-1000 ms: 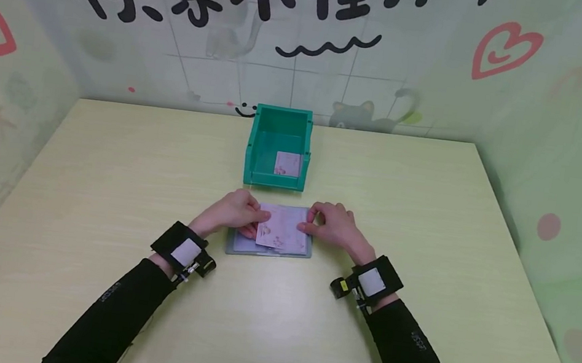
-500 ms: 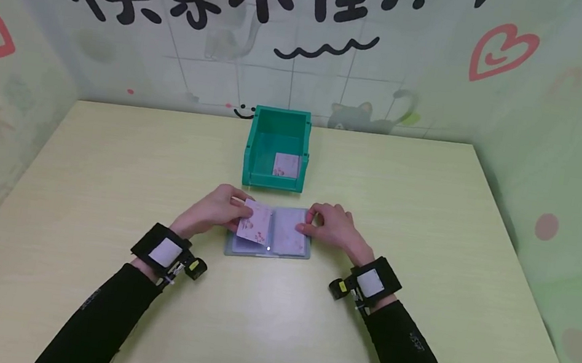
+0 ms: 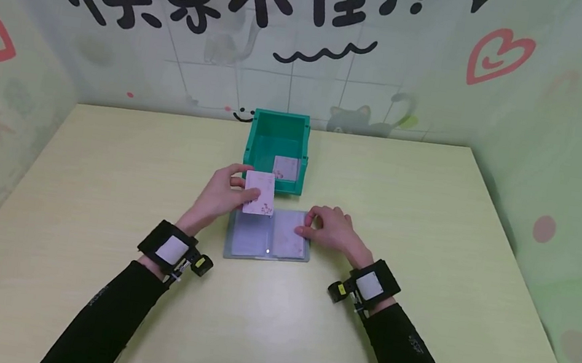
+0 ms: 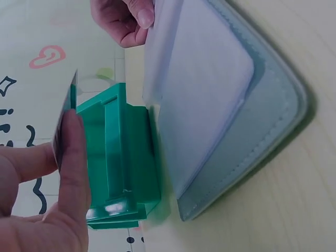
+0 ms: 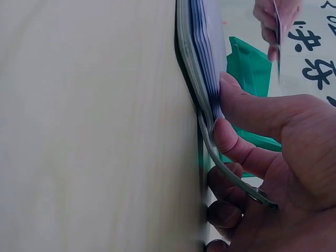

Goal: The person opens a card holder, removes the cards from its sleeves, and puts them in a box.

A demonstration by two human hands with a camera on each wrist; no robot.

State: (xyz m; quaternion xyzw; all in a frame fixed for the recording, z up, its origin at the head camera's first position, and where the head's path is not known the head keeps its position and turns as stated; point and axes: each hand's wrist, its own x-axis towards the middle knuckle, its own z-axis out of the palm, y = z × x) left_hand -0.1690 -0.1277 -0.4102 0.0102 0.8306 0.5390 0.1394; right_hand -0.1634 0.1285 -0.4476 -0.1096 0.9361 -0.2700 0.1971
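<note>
My left hand (image 3: pixel 223 194) pinches a pink card (image 3: pixel 260 192) with a floral print between thumb and fingers. It holds the card raised between the open card holder and the green bin; in the left wrist view the card (image 4: pixel 65 118) shows nearly edge-on. The card holder (image 3: pixel 252 238), grey-blue with clear sleeves, lies open on the table. My right hand (image 3: pixel 333 229) pinches its right edge; in the right wrist view the thumb and forefinger grip the stack of sleeves (image 5: pixel 209 47), and a strap (image 5: pixel 231 176) sticks out under the palm.
Just beyond the card holder stands a green bin (image 3: pixel 271 186) with another pink card (image 3: pixel 285 168) inside. A printed wall (image 3: pixel 182 79) rises behind the pale table (image 3: pixel 269 333), and side walls flank it.
My left hand has drawn the pink card leftward out of the card holder's sleeve, then lifted it away toward the bin. My right hand stays at the holder's right edge.
</note>
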